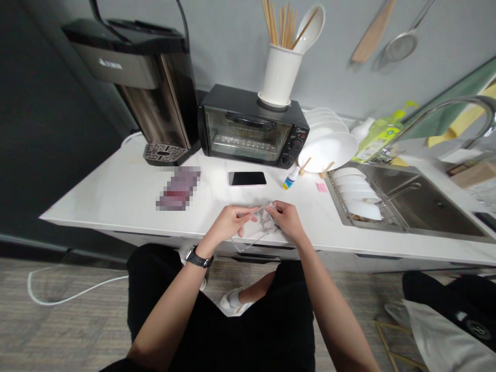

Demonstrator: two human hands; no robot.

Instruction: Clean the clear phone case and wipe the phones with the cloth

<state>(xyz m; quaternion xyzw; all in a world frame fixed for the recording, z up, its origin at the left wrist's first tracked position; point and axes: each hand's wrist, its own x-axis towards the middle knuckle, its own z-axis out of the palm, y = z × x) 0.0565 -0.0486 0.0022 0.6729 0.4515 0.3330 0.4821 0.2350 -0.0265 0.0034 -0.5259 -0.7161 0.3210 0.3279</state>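
Note:
Both of my hands meet over the front edge of the white counter (217,219). My left hand (232,222) pinches a pair of thin-framed eyeglasses (248,246) between thumb and fingers, and their slender arms stick out below toward me. Bunched in the fingers of my right hand (285,217) is a light grey cloth (267,222), pressed against the glasses. The cloth and fingers hide most of the lenses. Just beyond my hands lies a dark-screened phone (247,179). A small white spray bottle (290,178) with a blue and yellow label stands to its right.
A toaster oven (248,134) bears a white utensil holder (281,75). On its left is a water dispenser (155,93); on its right, white plates (327,147). A sink (434,201) with racked bowls (356,191) is farther right. Another person's legs (445,310) show lower right.

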